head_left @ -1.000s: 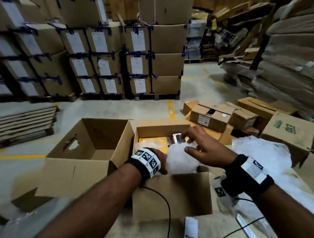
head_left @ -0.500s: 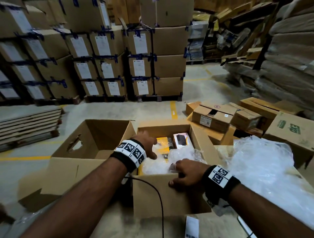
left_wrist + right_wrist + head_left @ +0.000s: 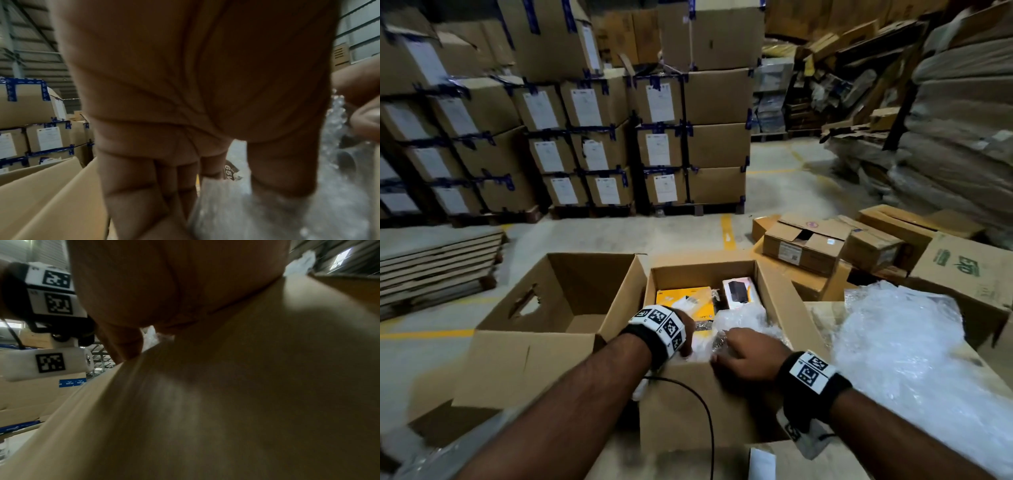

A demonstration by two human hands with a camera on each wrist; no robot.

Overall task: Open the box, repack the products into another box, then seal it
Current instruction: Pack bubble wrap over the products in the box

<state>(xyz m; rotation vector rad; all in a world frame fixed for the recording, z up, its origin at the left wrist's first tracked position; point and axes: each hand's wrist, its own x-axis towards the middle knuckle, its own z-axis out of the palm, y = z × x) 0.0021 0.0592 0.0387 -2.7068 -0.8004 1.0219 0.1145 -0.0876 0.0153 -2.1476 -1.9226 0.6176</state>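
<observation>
Two open cardboard boxes stand side by side. The left box (image 3: 558, 308) looks bare inside. The right box (image 3: 784, 308) holds a yellow product box (image 3: 681, 298), a pale box with a black item pictured on it (image 3: 739, 291) and bubble wrap (image 3: 746, 320). My left hand (image 3: 683, 337) reaches down at the near left corner; its fingers (image 3: 131, 194) lie along the cardboard wall and its thumb (image 3: 281, 170) is on the bubble wrap (image 3: 257, 219). My right hand (image 3: 739, 353) grips the wrap at the near wall, palm against the cardboard (image 3: 246, 386).
A big heap of loose bubble wrap (image 3: 900, 342) lies on the table at the right. Small cartons (image 3: 808, 246) and a green-printed box (image 3: 962, 270) stand beyond it. Labelled cartons are stacked on pallets behind (image 3: 602, 137). Flat boards are piled on the left (image 3: 438, 263).
My left hand dropped from the left rim into the near left corner beside the wrap. My right hand came back from the far side and now stays on the wrap at the near wall.
</observation>
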